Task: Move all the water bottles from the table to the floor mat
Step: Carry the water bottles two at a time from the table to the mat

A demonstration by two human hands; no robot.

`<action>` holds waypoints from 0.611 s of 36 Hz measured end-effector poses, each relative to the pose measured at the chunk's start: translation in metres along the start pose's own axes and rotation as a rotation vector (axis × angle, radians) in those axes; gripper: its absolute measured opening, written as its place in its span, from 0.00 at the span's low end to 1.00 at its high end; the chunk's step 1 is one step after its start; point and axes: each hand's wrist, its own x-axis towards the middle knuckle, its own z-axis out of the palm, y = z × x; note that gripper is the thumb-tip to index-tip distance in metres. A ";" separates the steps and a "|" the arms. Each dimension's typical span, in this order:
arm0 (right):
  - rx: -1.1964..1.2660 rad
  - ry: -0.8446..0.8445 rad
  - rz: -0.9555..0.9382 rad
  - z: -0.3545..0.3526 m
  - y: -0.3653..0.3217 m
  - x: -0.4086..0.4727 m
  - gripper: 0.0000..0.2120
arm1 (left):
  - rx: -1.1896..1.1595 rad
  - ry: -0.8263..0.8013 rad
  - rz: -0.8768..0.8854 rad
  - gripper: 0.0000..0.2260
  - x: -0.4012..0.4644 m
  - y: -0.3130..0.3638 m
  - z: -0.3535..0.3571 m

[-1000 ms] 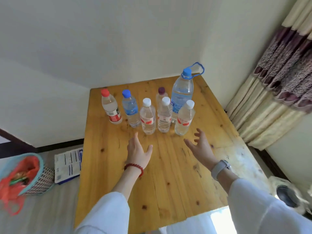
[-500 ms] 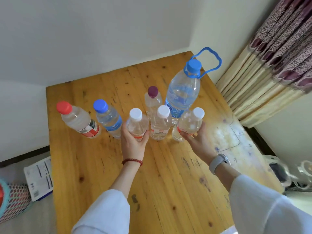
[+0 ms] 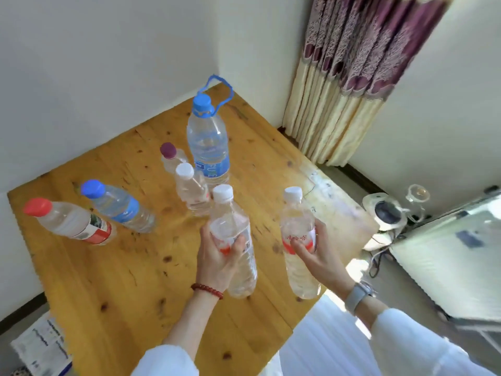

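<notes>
My left hand [image 3: 217, 256] grips a white-capped water bottle [image 3: 235, 229] lifted off the wooden table [image 3: 130, 272]. My right hand [image 3: 317, 253] holds a second white-capped bottle [image 3: 298, 223], also raised, over the table's right edge. Standing on the table are a red-capped bottle [image 3: 73, 222], a blue-capped bottle [image 3: 119, 206], a white-capped bottle [image 3: 191, 192], a purple-capped bottle [image 3: 170, 156] and a large bottle with a blue handle [image 3: 208, 145]. No floor mat is in view.
Walls meet behind the table. A patterned curtain [image 3: 347, 85] hangs at the right. On the floor to the right stand a white appliance with cables [image 3: 385, 213] and a pale box-like unit [image 3: 447, 264]. Printed paper [image 3: 43, 346] lies on the floor at lower left.
Both hands closed on the two front white-capped bottles and lifted them off the table towards me. The view has swung to the right.
</notes>
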 end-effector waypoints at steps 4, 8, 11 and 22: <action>-0.100 0.126 0.087 -0.055 0.031 -0.059 0.19 | 0.017 -0.210 0.037 0.31 -0.036 0.031 0.061; -0.107 0.310 0.217 -0.118 0.070 -0.132 0.22 | 0.017 -0.414 0.092 0.29 -0.090 0.075 0.131; -0.058 0.467 0.296 -0.169 0.107 -0.210 0.22 | 0.049 -0.592 0.160 0.30 -0.154 0.109 0.191; 0.027 0.965 0.599 -0.296 0.226 -0.483 0.35 | 0.155 -1.148 0.418 0.38 -0.408 0.185 0.374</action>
